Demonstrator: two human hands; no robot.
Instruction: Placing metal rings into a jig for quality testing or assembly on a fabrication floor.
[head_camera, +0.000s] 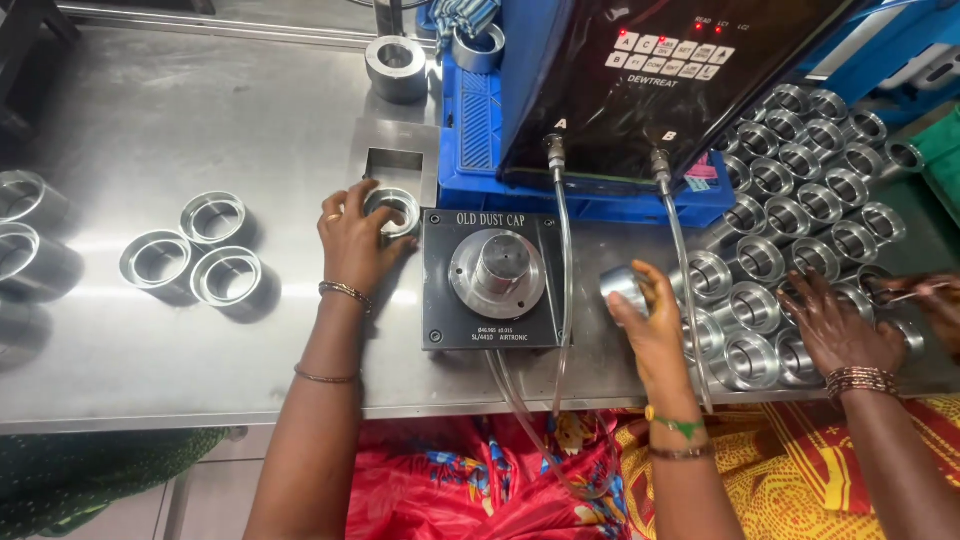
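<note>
Head view: person at steel table (150, 380), black gauge fixture (492, 280) between hands.
Left hand (355, 238): grasping shiny metal ring (396, 208) beside fixture.
Right hand (645, 310): clutching second metal cup (622, 287); seating it likely needs alignment.

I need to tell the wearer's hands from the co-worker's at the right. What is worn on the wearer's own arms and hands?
No sleeves. The left hand has a gold ring, a bangle at the wrist and a thinner one up the forearm. The right hand has a green thread with a yellow bead, plus a dark bangle.
</note>
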